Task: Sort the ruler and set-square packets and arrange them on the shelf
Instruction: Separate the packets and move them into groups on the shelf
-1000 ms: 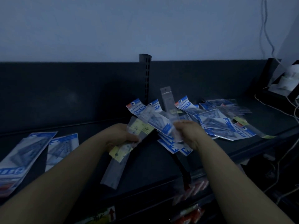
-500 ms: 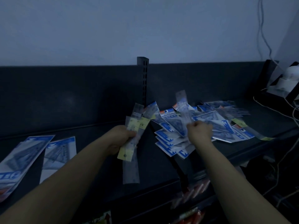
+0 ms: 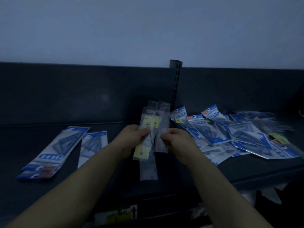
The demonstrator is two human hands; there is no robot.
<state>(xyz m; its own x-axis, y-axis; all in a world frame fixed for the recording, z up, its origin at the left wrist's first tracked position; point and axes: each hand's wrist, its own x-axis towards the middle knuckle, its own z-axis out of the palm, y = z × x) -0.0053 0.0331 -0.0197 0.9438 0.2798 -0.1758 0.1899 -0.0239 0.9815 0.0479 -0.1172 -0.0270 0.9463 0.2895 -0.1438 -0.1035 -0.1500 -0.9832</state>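
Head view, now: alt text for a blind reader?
The left hand grips a bunch of narrow clear ruler packets upright over a dark shelf while the right hand pinches another packet beside them. Blue set-square packets lie flat at left and in a loose pile at right.

Blue-and-white set-square packets [image 3: 250, 137], clear yellow-labelled ruler packets [image 3: 148, 129], dark grey shelf [image 3: 49, 186]
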